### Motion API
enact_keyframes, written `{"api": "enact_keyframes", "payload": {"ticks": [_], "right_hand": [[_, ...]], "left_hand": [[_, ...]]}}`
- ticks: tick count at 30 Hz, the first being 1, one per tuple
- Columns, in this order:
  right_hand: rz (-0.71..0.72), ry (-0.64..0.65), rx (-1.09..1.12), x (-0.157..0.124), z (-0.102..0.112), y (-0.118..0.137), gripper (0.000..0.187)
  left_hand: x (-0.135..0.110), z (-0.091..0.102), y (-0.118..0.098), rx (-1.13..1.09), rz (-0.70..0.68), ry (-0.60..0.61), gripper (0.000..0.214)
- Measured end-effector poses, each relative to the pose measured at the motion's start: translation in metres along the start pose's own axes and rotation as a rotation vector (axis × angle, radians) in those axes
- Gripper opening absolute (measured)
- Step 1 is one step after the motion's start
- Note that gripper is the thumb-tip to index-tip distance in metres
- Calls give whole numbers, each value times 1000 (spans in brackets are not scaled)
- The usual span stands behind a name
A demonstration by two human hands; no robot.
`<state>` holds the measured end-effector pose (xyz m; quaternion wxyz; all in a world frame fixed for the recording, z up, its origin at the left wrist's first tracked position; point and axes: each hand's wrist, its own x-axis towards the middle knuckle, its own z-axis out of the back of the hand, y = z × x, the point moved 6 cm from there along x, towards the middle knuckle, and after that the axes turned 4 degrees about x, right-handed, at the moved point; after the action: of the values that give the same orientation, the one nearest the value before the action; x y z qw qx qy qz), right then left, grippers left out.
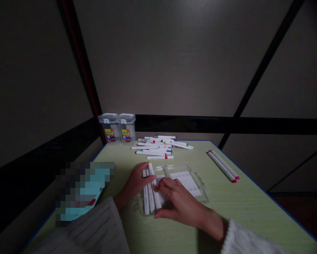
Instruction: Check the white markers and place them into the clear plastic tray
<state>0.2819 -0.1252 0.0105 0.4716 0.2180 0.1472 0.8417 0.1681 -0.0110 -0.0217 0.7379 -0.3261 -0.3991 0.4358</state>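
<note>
A clear plastic case lies open on the table in front of me, with white paper inserts inside. Several white markers rest side by side in its left half. My left hand curls around the far left edge, its thumb across the rightmost white marker and its fingertips by the marker's far end. Over the near part of that same marker is my right hand, with bent fingers at its side and the thumb by its near end. Part of the marker is hidden beneath the right fingers.
Loose markers with coloured ends lie scattered at the table's far side. Two lidded clear boxes stand at the far left corner. Two white markers with red ends lie at right. A blurred turquoise item sits at left.
</note>
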Motion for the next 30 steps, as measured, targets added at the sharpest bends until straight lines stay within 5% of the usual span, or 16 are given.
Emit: {"api": "enact_keyframes", "payload": {"ticks": [17,23,30], "right_hand": [[-188,-168,-16,0,3,-3,23],[-267,-106,-95,0,-4,-2,34],[-325,-92,-32,2,-7,-3,22]], "left_hand": [[-1,1,-5,27,5,-15,42],[-4,0,-9,77,-70,-22,36],[-3,-1,-10,48,-68,-30,26]]}}
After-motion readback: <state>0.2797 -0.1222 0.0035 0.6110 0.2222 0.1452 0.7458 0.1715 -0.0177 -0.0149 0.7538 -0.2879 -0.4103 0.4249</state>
